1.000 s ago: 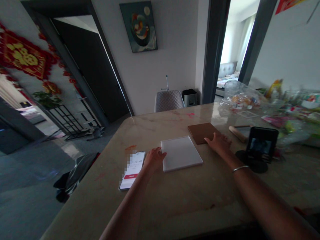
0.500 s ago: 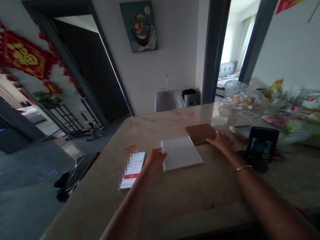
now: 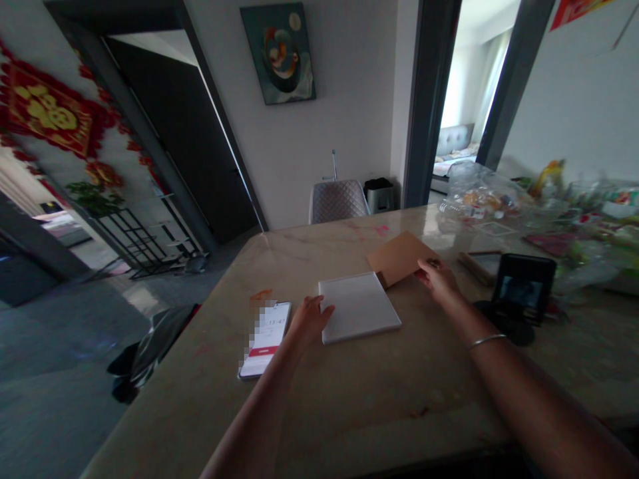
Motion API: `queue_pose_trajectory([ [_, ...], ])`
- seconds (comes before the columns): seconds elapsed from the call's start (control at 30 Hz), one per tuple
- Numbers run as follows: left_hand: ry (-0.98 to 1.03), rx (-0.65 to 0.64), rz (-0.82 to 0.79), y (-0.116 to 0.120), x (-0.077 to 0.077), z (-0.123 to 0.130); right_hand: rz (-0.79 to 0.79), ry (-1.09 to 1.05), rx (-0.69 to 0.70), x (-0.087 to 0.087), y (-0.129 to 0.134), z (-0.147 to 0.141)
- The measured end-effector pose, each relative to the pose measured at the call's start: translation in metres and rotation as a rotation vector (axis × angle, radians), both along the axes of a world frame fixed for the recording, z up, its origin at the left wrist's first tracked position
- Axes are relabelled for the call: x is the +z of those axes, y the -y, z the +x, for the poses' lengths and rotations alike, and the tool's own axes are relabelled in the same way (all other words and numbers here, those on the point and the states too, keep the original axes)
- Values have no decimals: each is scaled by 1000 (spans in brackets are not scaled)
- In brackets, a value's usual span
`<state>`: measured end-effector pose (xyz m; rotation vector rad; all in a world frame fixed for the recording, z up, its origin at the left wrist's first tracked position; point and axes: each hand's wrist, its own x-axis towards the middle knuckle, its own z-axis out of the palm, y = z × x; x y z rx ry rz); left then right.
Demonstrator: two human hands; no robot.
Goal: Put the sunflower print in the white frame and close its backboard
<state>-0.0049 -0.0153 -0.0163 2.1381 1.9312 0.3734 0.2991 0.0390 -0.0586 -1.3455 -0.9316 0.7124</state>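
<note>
The person's left forearm (image 3: pixel 254 412) and right forearm (image 3: pixel 542 406) are long, slender and bare, running out of view at the lower edge. A thin, plain silver-coloured bangle (image 3: pixel 486 341) circles the right wrist. The left hand (image 3: pixel 309 320) and right hand (image 3: pixel 439 281) are bare, with slim fingers; the nails are too small to make out.

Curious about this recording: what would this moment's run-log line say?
left hand: fingertips against white square tile | right hand: holding tilted brown square tile by its edge | surface: beige marble tabletop
</note>
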Motion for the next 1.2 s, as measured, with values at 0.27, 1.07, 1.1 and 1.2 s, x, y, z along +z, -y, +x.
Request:
queue_pose_trajectory([
  [0.27,-13,-56,34,1,0,-2,-87,160,53,13,16,-24],
  [1.07,160,-91,36,1,8,-9,608,1318,521,33,80,-114],
  [1.1,194,-111,35,2,8,-9,616,1348,530,33,81,-115],
  [1.2,292,-162,23,1,8,-10,642,1415,549,35,86,-119],
])
